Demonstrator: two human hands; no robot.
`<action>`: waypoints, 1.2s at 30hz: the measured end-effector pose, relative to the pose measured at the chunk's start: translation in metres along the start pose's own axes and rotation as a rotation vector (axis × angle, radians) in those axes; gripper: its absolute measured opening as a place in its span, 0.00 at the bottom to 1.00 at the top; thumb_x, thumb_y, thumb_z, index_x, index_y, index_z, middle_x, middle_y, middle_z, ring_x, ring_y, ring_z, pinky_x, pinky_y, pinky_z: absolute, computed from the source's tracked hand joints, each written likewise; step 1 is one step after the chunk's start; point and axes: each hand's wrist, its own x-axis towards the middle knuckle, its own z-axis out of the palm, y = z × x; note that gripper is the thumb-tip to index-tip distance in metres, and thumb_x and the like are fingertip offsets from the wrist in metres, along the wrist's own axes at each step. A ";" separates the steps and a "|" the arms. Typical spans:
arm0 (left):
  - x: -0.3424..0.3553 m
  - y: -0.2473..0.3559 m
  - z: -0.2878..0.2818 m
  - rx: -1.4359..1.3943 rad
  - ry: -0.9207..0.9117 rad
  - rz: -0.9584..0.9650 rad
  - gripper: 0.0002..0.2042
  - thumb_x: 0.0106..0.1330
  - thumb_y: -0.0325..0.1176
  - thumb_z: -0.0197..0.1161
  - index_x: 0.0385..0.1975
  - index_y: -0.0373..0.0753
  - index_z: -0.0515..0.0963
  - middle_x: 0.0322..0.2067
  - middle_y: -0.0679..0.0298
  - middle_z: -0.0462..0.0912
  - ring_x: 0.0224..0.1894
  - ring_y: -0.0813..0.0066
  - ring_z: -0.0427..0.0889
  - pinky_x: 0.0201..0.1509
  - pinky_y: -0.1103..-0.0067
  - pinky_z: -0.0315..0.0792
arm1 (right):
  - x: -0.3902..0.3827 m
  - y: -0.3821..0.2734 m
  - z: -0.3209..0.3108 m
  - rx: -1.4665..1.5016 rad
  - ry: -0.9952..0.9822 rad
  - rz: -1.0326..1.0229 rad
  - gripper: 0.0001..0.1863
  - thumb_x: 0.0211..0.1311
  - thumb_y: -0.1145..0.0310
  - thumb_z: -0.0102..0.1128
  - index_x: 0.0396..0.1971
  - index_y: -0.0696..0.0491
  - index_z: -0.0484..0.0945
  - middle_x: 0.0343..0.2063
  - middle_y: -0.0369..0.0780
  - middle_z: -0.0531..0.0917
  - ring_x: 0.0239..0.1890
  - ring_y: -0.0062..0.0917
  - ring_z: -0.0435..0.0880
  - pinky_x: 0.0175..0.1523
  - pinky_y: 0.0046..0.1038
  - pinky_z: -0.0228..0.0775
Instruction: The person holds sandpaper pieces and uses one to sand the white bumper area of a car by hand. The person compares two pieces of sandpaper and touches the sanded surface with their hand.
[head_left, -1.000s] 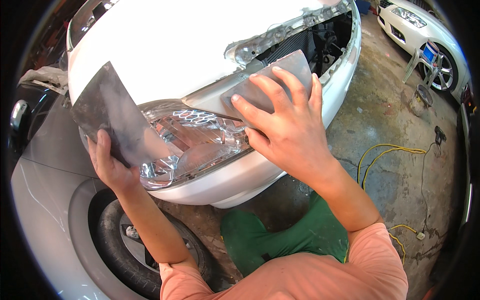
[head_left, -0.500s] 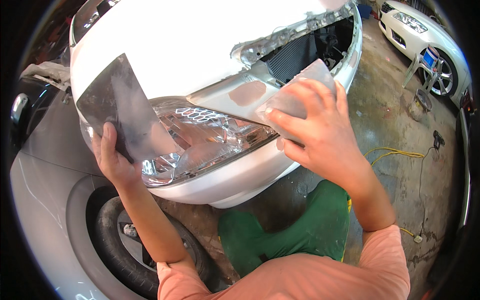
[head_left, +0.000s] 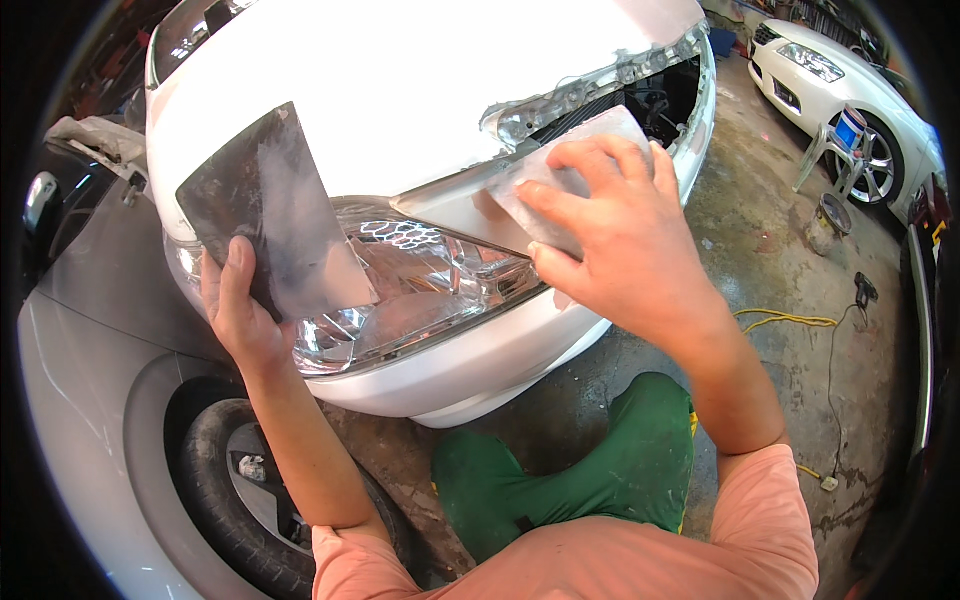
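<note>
My left hand (head_left: 243,300) grips a thin, dark grey, slightly curved sheet (head_left: 270,200) by its lower left edge, thumb on its face. A pale dusty smear covers part of that sheet, which hangs in front of the white car's headlight (head_left: 430,290). Fingers bent, my right hand (head_left: 620,220) holds a flat, whitish-grey dusty pad (head_left: 608,128) over the silver panel (head_left: 450,207) above the headlight. The pad hides most of a brownish bare patch (head_left: 487,207) there. Whether the pad touches the panel is hard to tell.
The white bonnet (head_left: 380,90) fills the far side, with an open front bay (head_left: 660,90) at its right. A grey car (head_left: 110,350) with a wheel (head_left: 235,470) stands close on my left. Yellow cable (head_left: 785,318), a bucket (head_left: 828,225) and a stool (head_left: 835,160) are on the right.
My right hand and the pad have moved left, over the brownish patch that showed openly before. The left hand's sheet has shifted slightly right, and the view has shifted a little too.
</note>
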 end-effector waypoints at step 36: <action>0.000 -0.002 -0.010 0.118 0.055 0.038 0.19 0.65 0.22 0.63 0.56 0.29 0.78 0.60 0.50 0.76 0.66 0.54 0.73 0.77 0.57 0.53 | -0.047 0.023 0.005 0.376 -0.181 -0.019 0.28 0.45 0.59 0.69 0.50 0.49 0.79 0.56 0.40 0.75 0.62 0.39 0.70 0.68 0.58 0.54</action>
